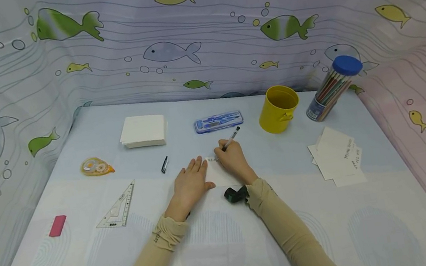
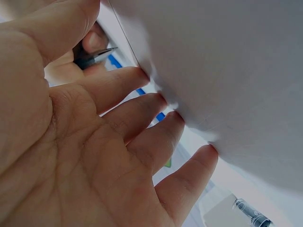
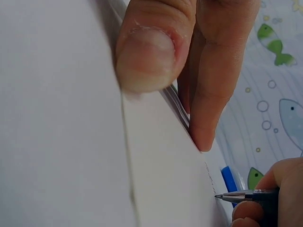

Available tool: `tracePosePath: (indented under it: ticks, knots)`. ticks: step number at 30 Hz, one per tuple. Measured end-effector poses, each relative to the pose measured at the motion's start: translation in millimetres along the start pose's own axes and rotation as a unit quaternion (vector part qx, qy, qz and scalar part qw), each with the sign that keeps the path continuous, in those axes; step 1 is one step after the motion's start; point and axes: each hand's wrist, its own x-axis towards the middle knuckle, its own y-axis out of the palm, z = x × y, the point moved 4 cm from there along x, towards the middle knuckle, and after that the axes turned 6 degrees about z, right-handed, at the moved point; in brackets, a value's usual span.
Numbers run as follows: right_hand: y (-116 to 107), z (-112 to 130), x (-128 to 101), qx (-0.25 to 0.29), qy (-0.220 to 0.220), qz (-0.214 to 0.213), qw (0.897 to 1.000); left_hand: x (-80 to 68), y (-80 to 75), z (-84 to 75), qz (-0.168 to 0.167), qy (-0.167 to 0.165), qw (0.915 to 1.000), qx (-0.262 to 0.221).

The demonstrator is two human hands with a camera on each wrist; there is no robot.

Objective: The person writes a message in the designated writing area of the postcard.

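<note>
Fingers straight, the left hand lies flat, pressing the small white paper card onto the pale table (fingertips at the card's edge). Just right of it, the right hand grips a slim black-and-silver pen, tip touching the card's far edge beside a line of writing. Farther right stands a yellow metal cup.

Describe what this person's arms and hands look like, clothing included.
Both arms wear long, close-fitting beige sleeves of ribbed knit, with gathered cuffs ending at the wrists. The left hand and right hand are bare: no gloves or rings show. A small black device sits at the right wrist. The fingernails are short and unpainted.
</note>
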Motion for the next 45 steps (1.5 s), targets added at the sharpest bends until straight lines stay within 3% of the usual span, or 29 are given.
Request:
tracePosePath:
  ticks: [5, 12, 33, 40, 45]
  knots:
    - [-0.3, 0.2, 0.5, 0.002, -0.004, 0.002, 1.000, -0.4, -0.4, -0.1, 0.002, -0.001, 1.0000, 0.000]
    - [-3.6, -4.2, -2.1, 0.071, -0.004, -0.053, 0.996, -0.8, -1.0, -0.4, 0.009, -0.005, 0.9999, -0.007]
    - [-3.1, -4.6, 0.2, 0.001, 0.002, -0.052, 0.999, -3.9, -4.2, -1.9, 0.003, -0.003, 1.0000, -0.005]
    - [-3.0, -5.7, -1.1, 0.036, 0.004, -0.047, 0.998, -2.6, -1.4, -0.7, 0.001, -0.001, 0.9999, -0.012]
    - [-2.0, -3.9, -1.1, 0.031, 0.003, -0.044, 0.999, -2.8, -1.3, 0.2, -0.011, 0.004, 0.9999, -0.009]
